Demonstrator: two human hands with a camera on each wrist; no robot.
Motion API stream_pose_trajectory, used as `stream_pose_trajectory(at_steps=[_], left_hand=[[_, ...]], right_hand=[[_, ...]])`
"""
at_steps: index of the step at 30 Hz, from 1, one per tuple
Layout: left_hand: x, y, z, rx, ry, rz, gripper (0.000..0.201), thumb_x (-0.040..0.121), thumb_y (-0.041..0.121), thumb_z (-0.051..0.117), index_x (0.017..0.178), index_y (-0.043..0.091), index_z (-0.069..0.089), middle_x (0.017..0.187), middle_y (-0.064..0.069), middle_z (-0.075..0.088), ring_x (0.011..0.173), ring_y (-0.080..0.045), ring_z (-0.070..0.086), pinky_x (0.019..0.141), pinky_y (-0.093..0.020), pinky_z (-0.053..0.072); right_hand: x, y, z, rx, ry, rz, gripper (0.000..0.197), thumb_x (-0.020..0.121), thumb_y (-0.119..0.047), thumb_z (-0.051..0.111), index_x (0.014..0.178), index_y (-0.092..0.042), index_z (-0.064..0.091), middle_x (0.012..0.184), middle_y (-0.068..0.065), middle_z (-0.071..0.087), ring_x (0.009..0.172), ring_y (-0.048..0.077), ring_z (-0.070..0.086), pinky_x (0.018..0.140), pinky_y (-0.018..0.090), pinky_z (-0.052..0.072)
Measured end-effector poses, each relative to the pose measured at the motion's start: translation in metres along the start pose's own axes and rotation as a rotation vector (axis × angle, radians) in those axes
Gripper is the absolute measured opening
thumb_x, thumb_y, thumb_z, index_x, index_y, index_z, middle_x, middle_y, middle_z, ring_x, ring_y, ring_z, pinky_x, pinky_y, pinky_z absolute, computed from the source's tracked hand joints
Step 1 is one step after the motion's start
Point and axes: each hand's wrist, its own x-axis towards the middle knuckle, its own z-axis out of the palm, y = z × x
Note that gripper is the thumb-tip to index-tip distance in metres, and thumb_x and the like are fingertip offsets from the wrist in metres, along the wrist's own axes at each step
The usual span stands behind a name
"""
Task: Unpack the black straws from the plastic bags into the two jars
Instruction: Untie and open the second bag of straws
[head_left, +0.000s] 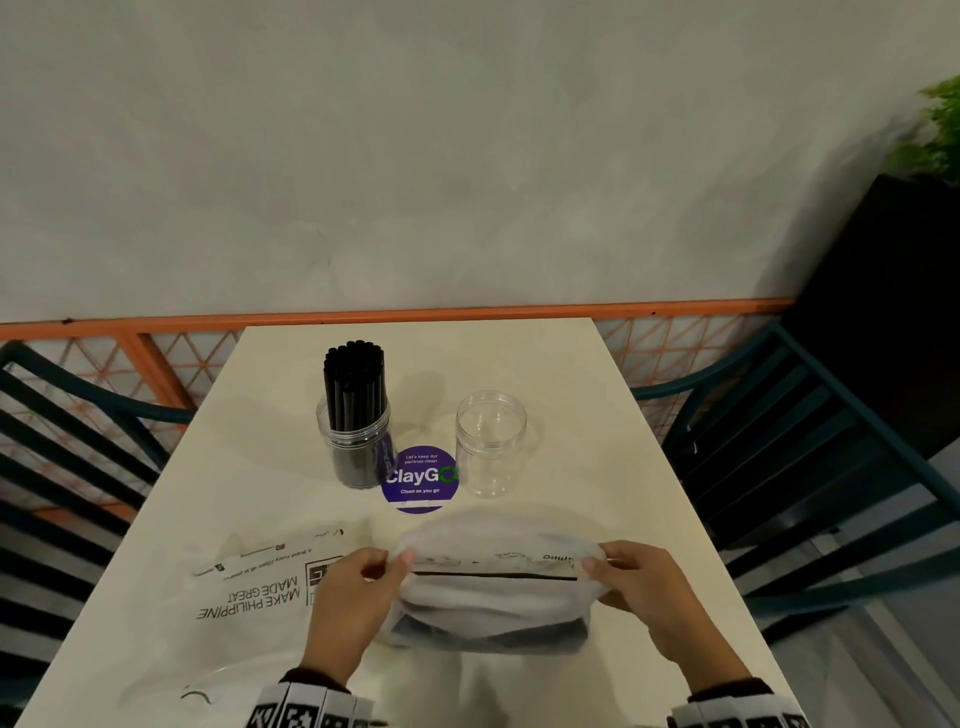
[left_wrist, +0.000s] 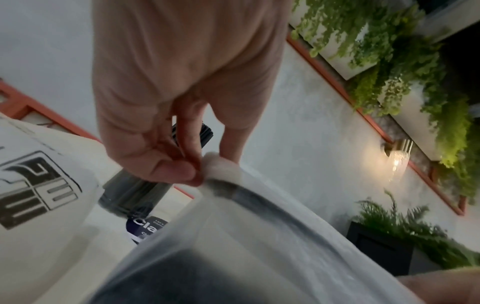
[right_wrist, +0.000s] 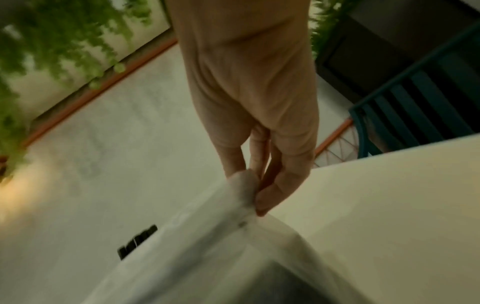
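Note:
A white plastic bag (head_left: 493, 597) is stretched between both hands above the table's near edge, with black straws (head_left: 493, 636) showing dark through its lower part. My left hand (head_left: 358, 587) pinches the bag's left end (left_wrist: 221, 164) between thumb and finger. My right hand (head_left: 639, 582) pinches the right end (right_wrist: 244, 185) the same way. Behind stand two clear jars: the left jar (head_left: 356, 447) holds a bundle of black straws (head_left: 355, 384), the right jar (head_left: 491, 444) has nothing in it.
A flat white printed bag (head_left: 249, 592) lies on the cream table (head_left: 597, 467) to my left. A round purple sticker (head_left: 420, 478) sits between the jars. Dark slatted chairs (head_left: 810, 441) flank the table; a wall with orange trim (head_left: 415, 314) is behind.

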Motion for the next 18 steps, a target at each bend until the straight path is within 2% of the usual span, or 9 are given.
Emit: stream_pose_trajectory(at_steps=[3,5,8,10,12,14,16,18], left_hand=[[0.001,0.0,0.002,-0.084,-0.15,-0.111,0.03,0.088,0.025,0.057,0.079,-0.001,0.068,0.074,-0.008,0.059,0.066,-0.019,0.047,0.064,-0.032,0.039],[0.002,-0.001,0.002,-0.254,-0.229,-0.252,0.027,0.089,0.021,0.056,0.082,-0.001,0.069,0.07,-0.006,0.053,0.06,-0.015,0.039,0.056,-0.026,0.032],[0.005,-0.001,-0.004,-0.528,-0.348,-0.416,0.019,0.089,0.017,0.053,0.081,0.004,0.066,0.058,-0.001,0.053,0.045,-0.008,0.039,0.041,-0.017,0.032],[0.005,0.001,-0.009,-0.685,-0.384,-0.494,0.018,0.086,0.015,0.052,0.077,0.004,0.064,0.052,0.0,0.05,0.039,-0.006,0.04,0.037,-0.015,0.037],[0.004,0.006,-0.015,-0.806,-0.41,-0.543,0.019,0.083,0.013,0.052,0.073,0.003,0.065,0.05,0.0,0.046,0.045,-0.007,0.038,0.039,-0.017,0.042],[0.001,0.01,-0.016,-0.812,-0.457,-0.54,0.018,0.079,0.014,0.054,0.068,0.006,0.066,0.052,0.0,0.047,0.053,-0.009,0.034,0.045,-0.021,0.045],[0.0,0.01,-0.012,-0.754,-0.467,-0.534,0.015,0.078,0.016,0.055,0.07,0.009,0.064,0.055,0.001,0.047,0.054,-0.009,0.034,0.05,-0.023,0.044],[-0.001,0.006,-0.007,-0.683,-0.46,-0.513,0.019,0.086,0.024,0.053,0.078,0.011,0.065,0.062,0.0,0.055,0.062,-0.01,0.042,0.059,-0.024,0.044]], right_hand=[[-0.002,-0.002,0.002,0.047,-0.047,0.05,0.009,0.083,-0.008,0.063,0.092,-0.009,0.064,0.079,0.01,0.068,0.071,0.021,0.058,0.062,0.026,0.042],[0.0,0.0,0.001,0.111,-0.062,0.116,0.013,0.083,-0.009,0.063,0.094,-0.011,0.057,0.073,0.008,0.064,0.063,0.017,0.052,0.056,0.026,0.033],[0.005,0.004,-0.006,0.395,-0.148,0.282,0.013,0.088,-0.005,0.055,0.082,-0.015,0.049,0.053,-0.001,0.051,0.041,0.01,0.039,0.04,0.02,0.028],[0.006,0.005,-0.015,0.577,-0.212,0.387,0.021,0.09,-0.003,0.047,0.073,-0.016,0.046,0.051,-0.001,0.046,0.036,0.009,0.034,0.037,0.019,0.029],[0.003,0.004,-0.022,0.684,-0.247,0.443,0.02,0.083,0.0,0.042,0.068,-0.012,0.047,0.053,0.002,0.047,0.034,0.01,0.031,0.037,0.021,0.03],[0.002,0.003,-0.024,0.696,-0.24,0.463,0.018,0.079,0.0,0.039,0.067,-0.008,0.049,0.057,0.006,0.05,0.031,0.01,0.028,0.035,0.022,0.031],[0.004,0.006,-0.024,0.654,-0.206,0.466,0.022,0.085,-0.003,0.038,0.071,-0.004,0.055,0.057,0.008,0.055,0.031,0.01,0.028,0.033,0.022,0.032],[0.005,0.007,-0.023,0.557,-0.19,0.442,0.022,0.09,-0.014,0.045,0.077,-0.005,0.06,0.056,0.005,0.057,0.036,0.011,0.032,0.034,0.021,0.034]])
